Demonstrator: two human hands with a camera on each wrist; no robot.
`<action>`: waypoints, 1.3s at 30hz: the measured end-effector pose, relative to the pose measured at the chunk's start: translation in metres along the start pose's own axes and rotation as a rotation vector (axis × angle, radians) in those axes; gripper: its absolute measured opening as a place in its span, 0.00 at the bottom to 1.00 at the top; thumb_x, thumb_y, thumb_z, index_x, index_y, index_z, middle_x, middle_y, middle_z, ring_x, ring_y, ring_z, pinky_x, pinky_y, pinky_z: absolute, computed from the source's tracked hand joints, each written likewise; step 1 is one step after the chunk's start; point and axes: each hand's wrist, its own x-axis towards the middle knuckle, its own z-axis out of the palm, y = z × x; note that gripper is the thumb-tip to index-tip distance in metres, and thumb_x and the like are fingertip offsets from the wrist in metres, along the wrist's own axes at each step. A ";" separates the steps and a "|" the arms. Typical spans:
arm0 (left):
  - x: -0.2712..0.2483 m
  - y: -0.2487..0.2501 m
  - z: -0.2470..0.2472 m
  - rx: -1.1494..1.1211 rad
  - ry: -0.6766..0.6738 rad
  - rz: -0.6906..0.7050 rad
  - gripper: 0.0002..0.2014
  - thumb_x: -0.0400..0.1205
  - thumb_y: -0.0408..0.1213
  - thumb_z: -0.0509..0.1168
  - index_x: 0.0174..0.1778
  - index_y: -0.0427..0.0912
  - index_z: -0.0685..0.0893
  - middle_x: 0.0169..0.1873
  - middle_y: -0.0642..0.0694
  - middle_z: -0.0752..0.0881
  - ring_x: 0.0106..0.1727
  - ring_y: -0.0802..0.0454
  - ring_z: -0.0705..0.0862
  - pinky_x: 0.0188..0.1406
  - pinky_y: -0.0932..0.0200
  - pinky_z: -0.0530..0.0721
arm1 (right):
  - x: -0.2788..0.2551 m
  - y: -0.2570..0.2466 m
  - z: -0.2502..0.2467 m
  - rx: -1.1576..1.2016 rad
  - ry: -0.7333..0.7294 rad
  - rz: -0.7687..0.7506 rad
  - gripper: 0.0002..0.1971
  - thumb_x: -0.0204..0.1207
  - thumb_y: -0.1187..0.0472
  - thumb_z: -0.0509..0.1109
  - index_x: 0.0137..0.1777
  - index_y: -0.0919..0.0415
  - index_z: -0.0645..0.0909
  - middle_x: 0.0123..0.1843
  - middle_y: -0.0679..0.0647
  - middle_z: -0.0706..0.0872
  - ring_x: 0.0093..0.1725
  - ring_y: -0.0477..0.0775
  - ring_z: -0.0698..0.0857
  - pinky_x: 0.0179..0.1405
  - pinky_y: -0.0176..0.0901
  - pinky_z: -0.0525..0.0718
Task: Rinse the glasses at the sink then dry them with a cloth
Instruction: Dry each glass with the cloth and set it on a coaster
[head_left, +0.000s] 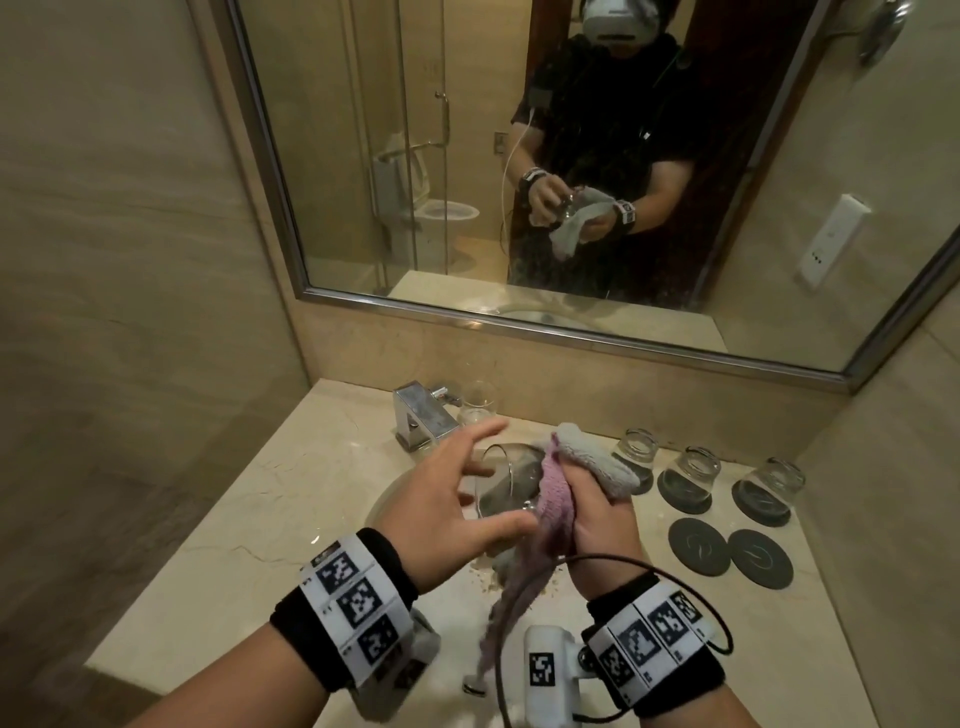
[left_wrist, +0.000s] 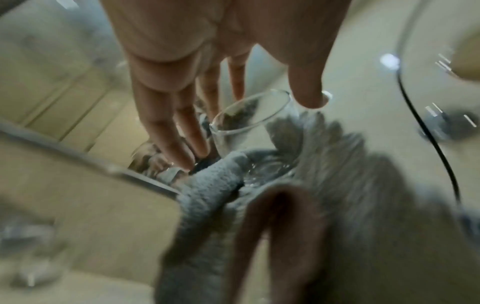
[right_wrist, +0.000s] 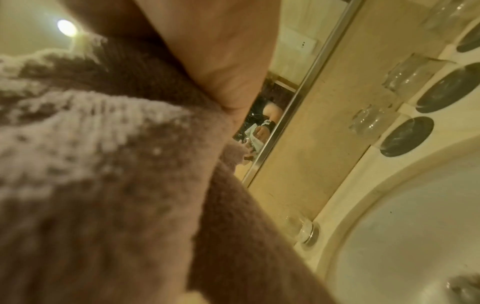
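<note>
The head view takes in the whole counter; the right wrist view is mostly filled by cloth, with the sink and upturned glasses off to the side. The left wrist view alone shows the glass mouth-on, its rim free of the cloth, which wraps the base end. In the head view the glass lies tilted on its side above the sink, between the two hands. The left hand has its fingers spread and nearly straight, thumb under the glass near its base and fingertips by the rim; whether they press the wall cannot be told. The right hand is curled round the cloth, clamping it against the glass, a tail of cloth hanging below. Behind the tap stands one upright glass. To the right, three glasses sit mouth-down on dark coasters, and two more coasters lie bare just in front of them.
</note>
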 end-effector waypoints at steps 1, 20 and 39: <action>0.001 0.002 0.002 -0.154 -0.006 -0.130 0.42 0.62 0.69 0.72 0.73 0.63 0.70 0.67 0.62 0.78 0.56 0.62 0.86 0.52 0.51 0.89 | 0.001 0.000 0.001 0.030 0.050 -0.019 0.10 0.77 0.73 0.67 0.45 0.59 0.87 0.39 0.44 0.92 0.42 0.38 0.89 0.42 0.27 0.83; -0.001 -0.003 0.014 0.233 -0.140 0.157 0.35 0.73 0.51 0.74 0.76 0.55 0.69 0.73 0.57 0.73 0.67 0.63 0.77 0.64 0.58 0.81 | 0.008 0.006 -0.013 -0.007 0.035 0.201 0.05 0.78 0.65 0.70 0.44 0.61 0.87 0.37 0.48 0.91 0.46 0.50 0.89 0.44 0.43 0.87; -0.003 0.000 0.018 -0.240 -0.120 -0.190 0.38 0.67 0.60 0.76 0.72 0.60 0.70 0.63 0.58 0.77 0.51 0.60 0.86 0.45 0.60 0.87 | 0.004 0.004 -0.018 0.007 0.096 0.058 0.07 0.77 0.70 0.68 0.45 0.64 0.88 0.41 0.52 0.92 0.46 0.49 0.90 0.46 0.38 0.86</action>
